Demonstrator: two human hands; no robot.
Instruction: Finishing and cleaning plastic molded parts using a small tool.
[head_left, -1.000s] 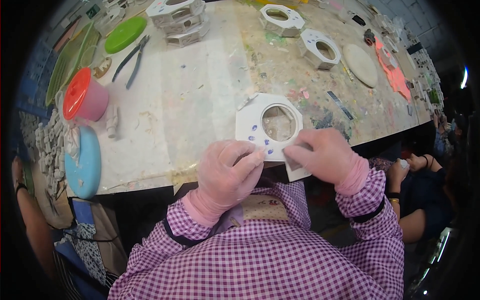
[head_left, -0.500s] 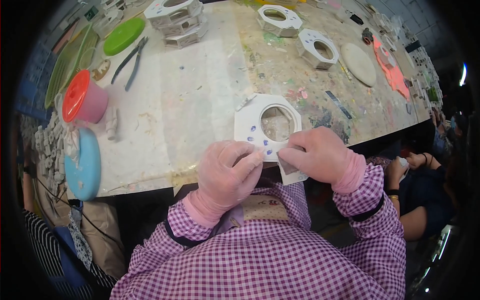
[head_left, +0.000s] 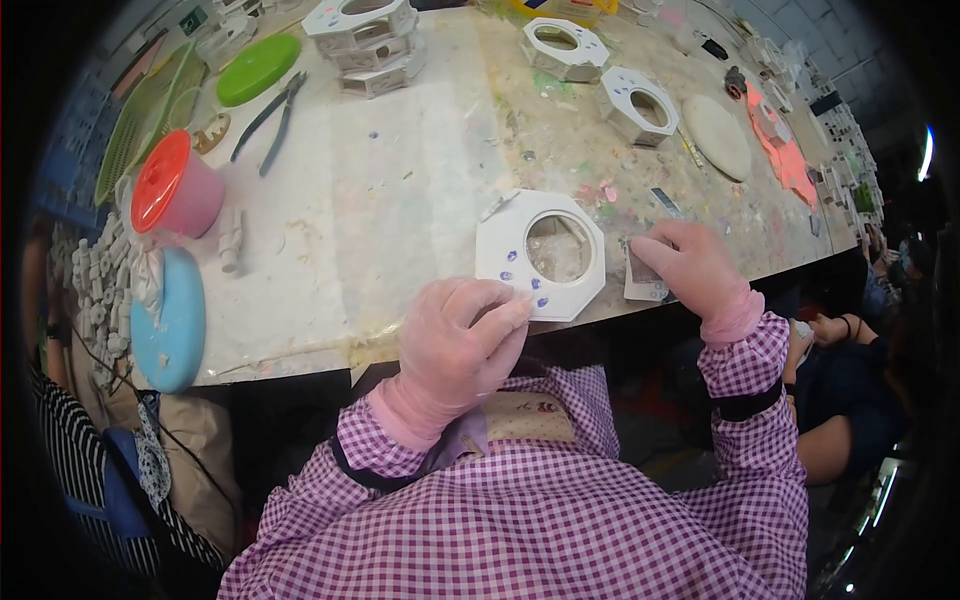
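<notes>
A white octagonal frame [head_left: 497, 240] with a round hole and several purple-blue marks lies at the table's near edge. My gloved left hand [head_left: 455, 335] pinches its near left edge between thumb and fingers. To the right of the frame and apart from it, my gloved right hand [head_left: 702, 268] holds a small folded piece of sandpaper [head_left: 645, 289], grey on one face and pale with print on the other. A short dark flat strip [head_left: 666, 203] lies just beyond my right hand.
At left stand a red-lidded pink tub [head_left: 198, 195], a blue disc [head_left: 168, 325], a green disc [head_left: 258, 70] and cutters [head_left: 272, 130]. Stacked octagonal frames [head_left: 375, 75] and two single ones [head_left: 638, 125] lie farther back, near a cream disc [head_left: 718, 140]. Another person [head_left: 850, 370] sits at right.
My right hand has moved right and slightly away from me with the sandpaper, leaving the frame's near right edge. My left hand stays on the frame.
</notes>
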